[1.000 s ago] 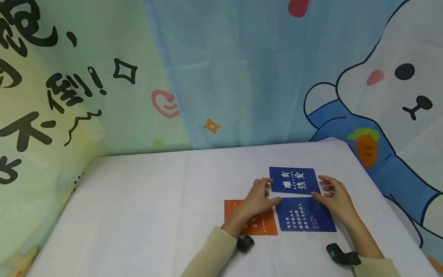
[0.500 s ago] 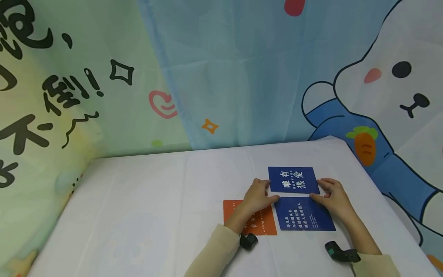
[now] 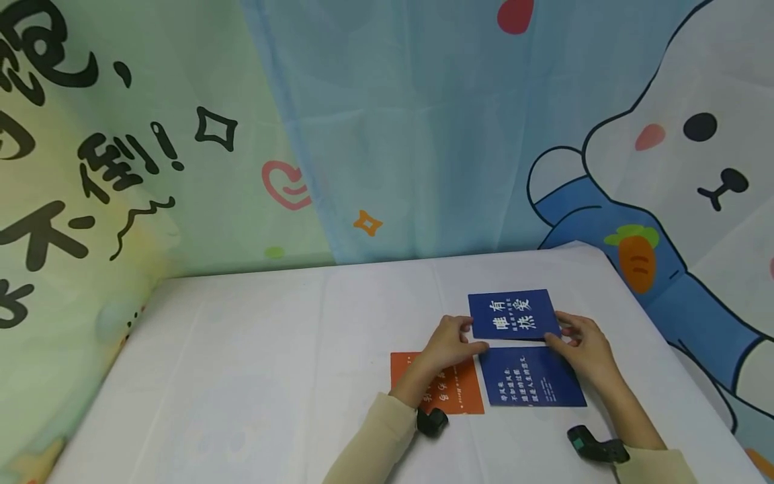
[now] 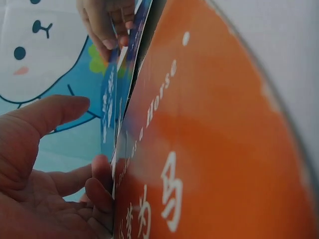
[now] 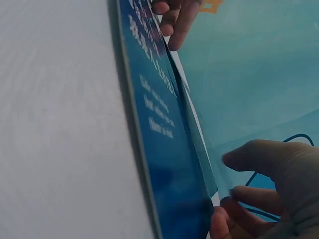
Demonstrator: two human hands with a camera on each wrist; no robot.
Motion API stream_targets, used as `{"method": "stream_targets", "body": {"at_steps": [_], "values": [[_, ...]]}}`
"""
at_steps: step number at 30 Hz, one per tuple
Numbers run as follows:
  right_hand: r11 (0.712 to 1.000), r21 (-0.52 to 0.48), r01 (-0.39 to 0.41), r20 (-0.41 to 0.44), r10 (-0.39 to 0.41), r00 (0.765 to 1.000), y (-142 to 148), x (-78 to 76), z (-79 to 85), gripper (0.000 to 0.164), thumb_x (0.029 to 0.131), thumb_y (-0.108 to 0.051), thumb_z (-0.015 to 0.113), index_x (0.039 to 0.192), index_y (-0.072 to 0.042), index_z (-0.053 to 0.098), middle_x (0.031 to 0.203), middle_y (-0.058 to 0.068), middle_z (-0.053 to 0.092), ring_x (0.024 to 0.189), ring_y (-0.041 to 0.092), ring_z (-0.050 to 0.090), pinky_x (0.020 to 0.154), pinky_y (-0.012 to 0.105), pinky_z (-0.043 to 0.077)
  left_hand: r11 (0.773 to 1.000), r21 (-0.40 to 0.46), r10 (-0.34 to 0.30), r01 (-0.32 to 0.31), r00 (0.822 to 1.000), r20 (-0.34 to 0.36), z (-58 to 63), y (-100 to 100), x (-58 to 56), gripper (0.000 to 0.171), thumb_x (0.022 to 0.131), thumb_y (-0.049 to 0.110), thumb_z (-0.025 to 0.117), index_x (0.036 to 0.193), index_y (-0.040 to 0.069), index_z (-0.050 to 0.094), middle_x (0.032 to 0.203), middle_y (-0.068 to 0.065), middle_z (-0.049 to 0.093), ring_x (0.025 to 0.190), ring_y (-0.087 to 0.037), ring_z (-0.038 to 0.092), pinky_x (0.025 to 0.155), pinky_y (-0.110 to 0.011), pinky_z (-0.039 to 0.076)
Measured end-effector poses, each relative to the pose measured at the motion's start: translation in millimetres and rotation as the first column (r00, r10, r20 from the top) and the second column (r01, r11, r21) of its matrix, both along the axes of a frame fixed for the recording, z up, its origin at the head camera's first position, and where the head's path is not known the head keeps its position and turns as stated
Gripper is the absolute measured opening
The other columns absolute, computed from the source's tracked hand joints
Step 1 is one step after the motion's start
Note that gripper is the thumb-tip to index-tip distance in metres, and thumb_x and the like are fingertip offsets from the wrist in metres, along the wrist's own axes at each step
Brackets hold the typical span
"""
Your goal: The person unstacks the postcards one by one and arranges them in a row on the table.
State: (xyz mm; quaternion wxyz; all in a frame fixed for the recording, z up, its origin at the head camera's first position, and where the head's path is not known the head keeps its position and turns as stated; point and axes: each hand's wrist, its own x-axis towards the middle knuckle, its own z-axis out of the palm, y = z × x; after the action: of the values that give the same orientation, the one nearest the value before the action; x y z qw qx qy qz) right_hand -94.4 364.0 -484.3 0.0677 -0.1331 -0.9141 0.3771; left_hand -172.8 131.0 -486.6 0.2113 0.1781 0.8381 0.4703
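Cartoon backdrop [image 3: 411, 134], white-covered table [image 3: 242, 370], fingers [image 3: 557, 344] at upper blue card [image 3: 512, 314]

Behind the front blue rectangular card [image 3: 535, 378] is the rear blue rectangular card [image 3: 511, 314]; left, an orange rectangular card [image 3: 464, 391].

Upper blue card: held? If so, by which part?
Cannot be told for sure. Right hand is at the right edge of the upper blue card, near its lower corner; left hand is at its left edge. No clear pinch shows.
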Motion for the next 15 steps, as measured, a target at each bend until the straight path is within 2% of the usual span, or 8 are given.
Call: {"method": "stream_targets", "body": {"at_steps": [3,7,11,15], "values": [[1.0,-0.006,0.029,-0.037,-0.029,0.999,-0.7,1.5,-0.2,0.054,0.093,-0.016,0.064,0.135,0.012,0.046,0.116,0.032,0.053,0.096,0.037,0.052,0.066,0.011,0.036,1.0,0.004,-0.008,0.008,1.0,-0.01,0.2,-0.4,-0.4,0.06,0.082,0.026,0.076,0.131,-0.003,0.056,0.099,-0.002,0.051,0.081,-0.009,0.046,0.07,-0.019,0.042],[0.997,-0.017,0.079,-0.072,-0.08,0.994,-3.0,2.5,1.6,0.049,0.096,-0.021,0.061,0.134,0.008,0.051,0.108,0.028,0.06,0.087,0.026,0.053,0.062,0.01,0.037,1.0,0.004,-0.009,0.009,1.0,-0.016,0.8,-0.8,-0.3,0.059,0.083,0.025,0.076,0.131,-0.003,0.057,0.1,-0.002,0.052,0.08,-0.008,0.046,0.069,-0.018,0.042],[0.994,-0.052,0.101,-0.11,-0.106,0.988,-4.0,2.4,3.5,0.045,0.099,-0.023,0.056,0.133,0.006,0.053,0.104,0.026,0.065,0.075,0.008,0.052,0.061,0.01,0.04,1.0,0.006,-0.006,0.006,1.0,-0.015,0.2,-1.3,0.2,0.058,0.083,0.024,0.076,0.131,-0.002,0.057,0.101,-0.002,0.052,0.08,-0.008,0.046,0.067,-0.018,0.041],[0.99,-0.093,0.109,-0.113,-0.119,0.986,-4.3,2.4,4.6,0.044,0.1,-0.025,0.054,0.133,0.004,0.054,0.104,0.027,0.067,0.07,-0.004,0.051,0.061,0.009,0.042,1.0,0.007,0.012,-0.012,1.0,-0.004,-0.3,-1.9,0.7,0.065,0.082,0.024,0.077,0.136,-0.001,0.051,0.103,-0.003,0.047,0.079,-0.009,0.045,0.067,-0.019,0.04]]}}
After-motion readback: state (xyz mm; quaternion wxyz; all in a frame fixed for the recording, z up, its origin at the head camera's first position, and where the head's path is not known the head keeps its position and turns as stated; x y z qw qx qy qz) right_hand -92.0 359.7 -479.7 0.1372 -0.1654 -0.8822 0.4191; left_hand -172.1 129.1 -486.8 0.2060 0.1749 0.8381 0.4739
